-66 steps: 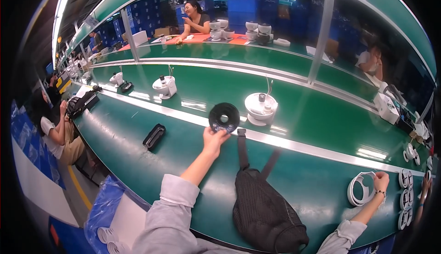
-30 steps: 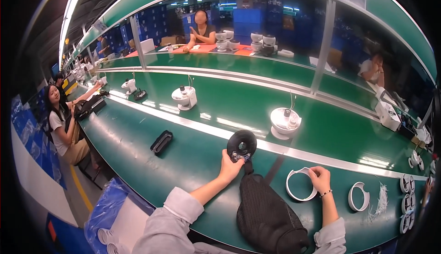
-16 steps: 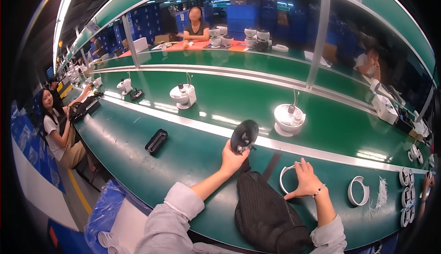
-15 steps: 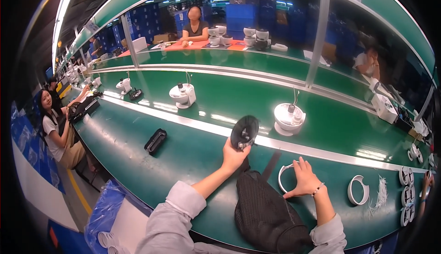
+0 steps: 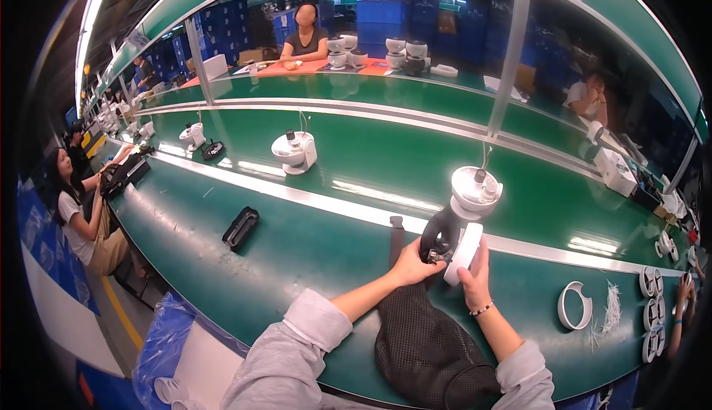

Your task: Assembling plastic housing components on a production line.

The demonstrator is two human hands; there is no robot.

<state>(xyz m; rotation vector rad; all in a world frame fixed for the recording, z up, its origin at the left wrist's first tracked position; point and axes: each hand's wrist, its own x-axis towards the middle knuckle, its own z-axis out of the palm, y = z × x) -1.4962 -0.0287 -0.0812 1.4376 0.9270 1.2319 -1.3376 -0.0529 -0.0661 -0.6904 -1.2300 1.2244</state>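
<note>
My left hand [image 5: 412,265] grips a black round cup-shaped part [image 5: 437,233], its hollow side showing small metal pieces. Held upright close beside it is a white plastic ring [image 5: 466,253], with my right hand [image 5: 477,280] closed around its right side. The two parts are side by side above the bench; whether they touch I cannot tell. Below my wrists lies a black mesh bag [image 5: 430,343]. Just beyond my hands a white bowl-shaped appliance [image 5: 475,196] stands on the green conveyor.
Another white ring [image 5: 563,308] and a pile of white strips [image 5: 610,312] lie to the right, near stacked ring parts [image 5: 650,313]. A black oblong housing [image 5: 241,228] sits on the left of the bench [image 5: 297,239]. A co-worker [image 5: 81,221] sits at far left.
My right hand has picked the white ring up off the bench and brought it beside the black part. My left hand has moved right and lower with that part.
</note>
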